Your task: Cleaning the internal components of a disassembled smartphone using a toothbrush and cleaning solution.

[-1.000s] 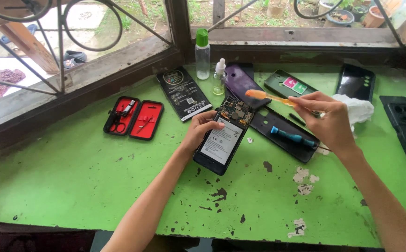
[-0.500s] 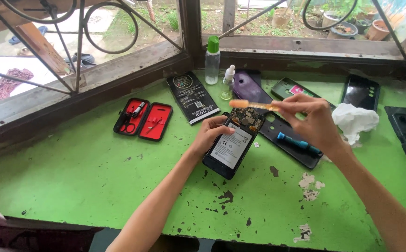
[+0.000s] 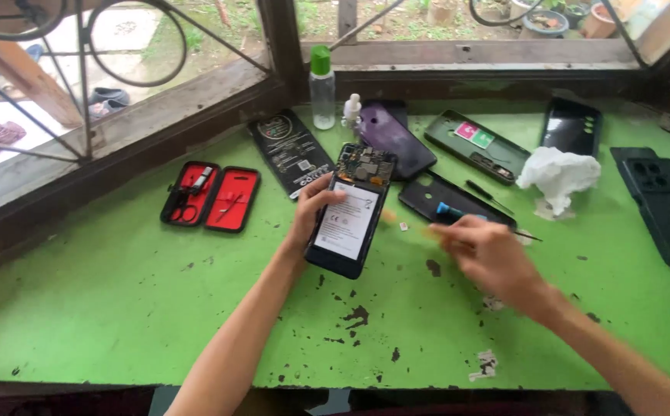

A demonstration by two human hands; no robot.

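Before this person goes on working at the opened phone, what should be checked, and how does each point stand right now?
1. Left hand steadies the opened black phone with its white-labelled battery: ok.
2. Phone lies flat on the green painted table: ok.
3. Right hand has a firm grip on a tool: cannot tell, it is blurred.
4. Red open tool case within reach: ok.
5. Crumpled white tissue clear of the phone: ok.

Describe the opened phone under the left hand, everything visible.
The opened phone lies flat on the green table, back cover off, tilted so its top points up and slightly right. Its upper end shows a bare circuit board with small metal parts; below that sits a pale battery with a printed label, inside a dark frame. The left hand rests on its left edge, fingers reaching onto the battery. Its top end lies close to a purple phone; contact is unclear.
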